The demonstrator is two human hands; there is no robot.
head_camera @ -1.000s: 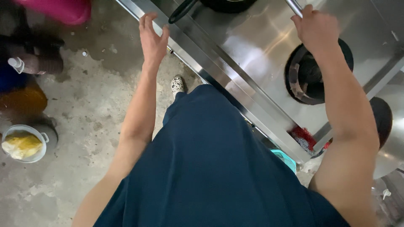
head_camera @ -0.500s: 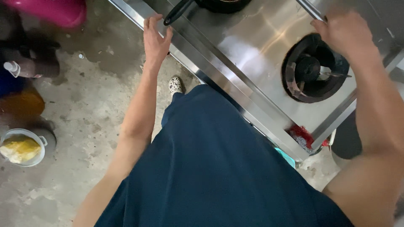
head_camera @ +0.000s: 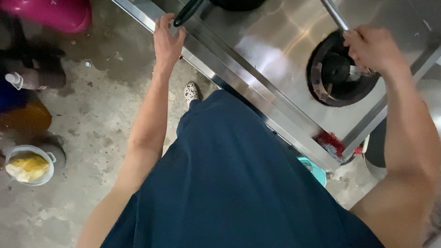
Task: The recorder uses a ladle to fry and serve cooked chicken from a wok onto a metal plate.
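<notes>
The left hand (head_camera: pixel 167 39) curls over the steel stove (head_camera: pixel 275 59) edge beside a black pan handle (head_camera: pixel 188 11), upper middle; the right hand (head_camera: pixel 374 48) grips closed at the burner (head_camera: pixel 340 73), upper right, what it pinches hidden. The step seems burner adjusting, calling for a steady grip.

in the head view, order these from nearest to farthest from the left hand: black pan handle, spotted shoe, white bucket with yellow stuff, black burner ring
1. black pan handle, right by the left hand at the stove's edge
2. spotted shoe, on the floor below the hand
3. black burner ring, across the stove top
4. white bucket, far left on the floor
</notes>
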